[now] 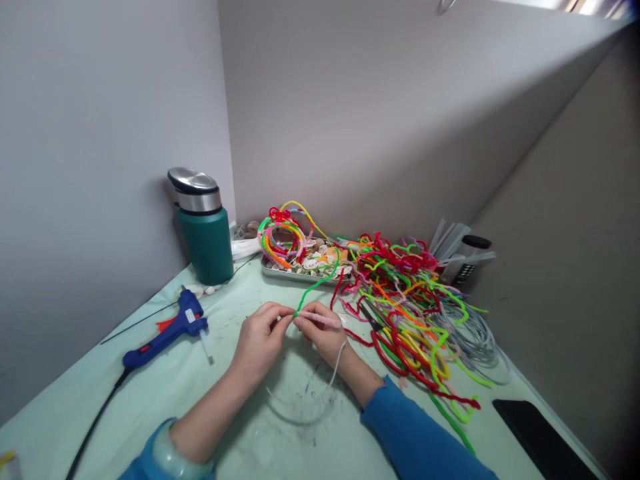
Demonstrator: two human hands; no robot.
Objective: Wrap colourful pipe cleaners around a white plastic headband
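Observation:
My left hand (263, 340) pinches the lower end of a green pipe cleaner (320, 283), whose free length rises away toward the tray. Close against it, my right hand (323, 333) is closed on a pale wire loop (300, 423) that curves down below the hands. Part of this loop is wrapped in fuzzy pink pipe cleaner (323, 320), which shows along the right fingers. The fingertips of both hands meet where green and pink join, so the exact contact there is partly hidden.
A blue glue gun (170, 330) lies left, its cord trailing forward. Behind it stands a green bottle (205, 240). A metal tray (280, 272) holds shells and colourful loops. Right are tangled pipe cleaners (400, 267), yellow-handled scissors (420, 353), coiled grey wire (470, 333) and a black phone-like slab (540, 437).

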